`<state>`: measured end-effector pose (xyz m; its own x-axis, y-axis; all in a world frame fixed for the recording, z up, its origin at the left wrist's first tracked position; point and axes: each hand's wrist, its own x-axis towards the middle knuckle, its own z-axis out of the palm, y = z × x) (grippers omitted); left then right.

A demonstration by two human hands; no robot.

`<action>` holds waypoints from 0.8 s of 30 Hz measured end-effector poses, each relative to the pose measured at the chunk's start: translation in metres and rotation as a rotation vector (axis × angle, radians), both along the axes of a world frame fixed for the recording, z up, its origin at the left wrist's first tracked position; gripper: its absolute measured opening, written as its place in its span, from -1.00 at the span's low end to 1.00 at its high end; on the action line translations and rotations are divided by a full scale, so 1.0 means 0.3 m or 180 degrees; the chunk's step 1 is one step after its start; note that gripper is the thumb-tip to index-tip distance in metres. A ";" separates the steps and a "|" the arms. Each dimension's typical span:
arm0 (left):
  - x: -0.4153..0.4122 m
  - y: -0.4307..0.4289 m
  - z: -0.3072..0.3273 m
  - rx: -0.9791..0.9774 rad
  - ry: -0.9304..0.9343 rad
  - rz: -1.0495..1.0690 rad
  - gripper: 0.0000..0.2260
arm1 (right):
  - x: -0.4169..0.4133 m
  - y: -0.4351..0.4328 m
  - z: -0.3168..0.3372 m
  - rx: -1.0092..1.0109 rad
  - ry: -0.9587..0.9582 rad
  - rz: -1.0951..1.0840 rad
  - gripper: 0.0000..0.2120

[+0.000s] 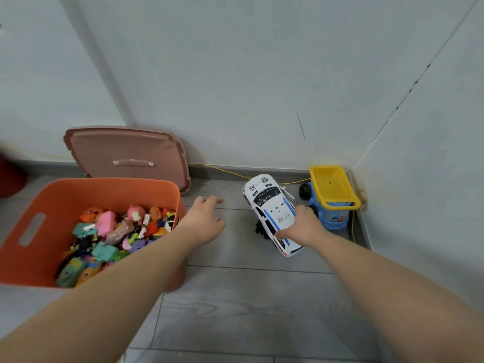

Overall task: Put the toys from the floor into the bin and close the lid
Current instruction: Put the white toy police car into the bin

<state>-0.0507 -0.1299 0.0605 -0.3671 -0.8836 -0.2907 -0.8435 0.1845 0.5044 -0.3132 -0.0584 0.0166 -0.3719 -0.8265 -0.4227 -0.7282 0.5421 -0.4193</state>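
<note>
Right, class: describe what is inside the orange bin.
The orange bin holds a heap of small toys: pink, teal, orange, purple. The left forearm covers its near right corner; anything under the heap is hidden.

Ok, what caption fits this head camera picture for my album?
Right hand grips a white toy car; left hand open by the orange toy bin, lid off.

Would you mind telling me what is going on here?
A person is tidying toys into the orange bin, which holds many small toys. The right hand grips the white toy car; the left hand is open beside the bin. A blue and yellow truck sits on the floor, and the lid leans against the wall.
</note>
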 end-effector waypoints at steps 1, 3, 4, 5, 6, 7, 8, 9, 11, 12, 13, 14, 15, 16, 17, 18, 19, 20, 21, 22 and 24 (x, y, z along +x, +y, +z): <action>0.015 -0.006 0.018 -0.0048 0.0042 0.0037 -0.48 | 0.016 -0.011 0.040 -0.0094 0.0058 0.0104 -0.19; 0.046 -0.021 0.058 -0.0165 0.0185 0.0132 -0.45 | 0.053 -0.033 0.117 -0.0271 0.0217 0.0315 -0.23; 0.063 -0.030 0.082 -0.0232 0.0271 0.0180 -0.44 | 0.067 -0.050 0.149 -0.0380 0.0316 0.0457 -0.25; 0.075 -0.039 0.099 -0.0297 0.0338 0.0215 -0.41 | 0.080 -0.061 0.178 -0.0480 0.0407 0.0604 -0.25; 0.103 -0.050 0.131 -0.0365 0.0406 0.0270 -0.38 | 0.107 -0.079 0.216 -0.0613 0.0488 0.0773 -0.25; 0.122 -0.060 0.155 -0.0417 0.0459 0.0305 -0.35 | 0.128 -0.089 0.242 -0.0715 0.0543 0.0901 -0.25; 0.146 -0.073 0.182 -0.0462 0.0503 0.0345 -0.32 | 0.155 -0.101 0.271 -0.0836 0.0587 0.1037 -0.23; 0.176 -0.087 0.212 -0.0499 0.0541 0.0393 -0.27 | 0.189 -0.114 0.300 -0.0915 0.0612 0.1183 -0.22; 0.232 -0.115 0.269 -0.0547 0.0599 0.0463 -0.16 | 0.258 -0.130 0.347 -0.1054 0.0649 0.1472 -0.19; 0.267 -0.128 0.298 -0.0568 0.0600 0.0479 -0.13 | 0.302 -0.140 0.369 -0.1141 0.0693 0.1634 -0.20; 0.298 -0.140 0.322 -0.0571 0.0570 0.0475 -0.10 | 0.341 -0.148 0.391 -0.1239 0.0766 0.1798 -0.23; 0.333 -0.150 0.346 -0.0571 0.0521 0.0461 -0.08 | 0.385 -0.157 0.411 -0.1330 0.0848 0.1957 -0.27; 0.375 -0.159 0.366 -0.0551 0.0466 0.0436 -0.08 | 0.431 -0.169 0.428 -0.1404 0.0945 0.2105 -0.30; 0.409 -0.169 0.380 -0.0519 0.0415 0.0398 -0.09 | 0.469 -0.179 0.441 -0.1461 0.1062 0.2223 -0.32; 0.456 -0.178 0.393 -0.0465 0.0341 0.0374 -0.12 | 0.517 -0.191 0.455 -0.1521 0.1168 0.2326 -0.33; 0.494 -0.187 0.398 -0.0403 0.0283 0.0362 -0.14 | 0.554 -0.200 0.466 -0.1563 0.1237 0.2404 -0.35; 0.545 -0.198 0.402 -0.0345 0.0250 0.0387 -0.16 | 0.599 -0.214 0.472 -0.1612 0.1288 0.2487 -0.35; 0.592 -0.210 0.401 -0.0323 0.0240 0.0413 -0.17 | 0.640 -0.225 0.477 -0.1663 0.1330 0.2553 -0.36; 0.650 -0.224 0.400 -0.0324 0.0245 0.0450 -0.17 | 0.694 -0.243 0.478 -0.1706 0.1369 0.2600 -0.36; 0.676 -0.232 0.396 -0.0346 0.0240 0.0461 -0.17 | 0.719 -0.246 0.480 -0.1758 0.1402 0.2600 -0.36; 0.761 -0.251 0.379 -0.0386 0.0262 0.0596 -0.17 | 0.810 -0.271 0.474 -0.1840 0.1544 0.2645 -0.36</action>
<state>0.1777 -0.2053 0.1743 -0.2116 -0.9651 -0.1543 -0.8257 0.0921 0.5566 -0.0702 -0.1398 0.1587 0.3653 -0.9196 0.1445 -0.9277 -0.3724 -0.0244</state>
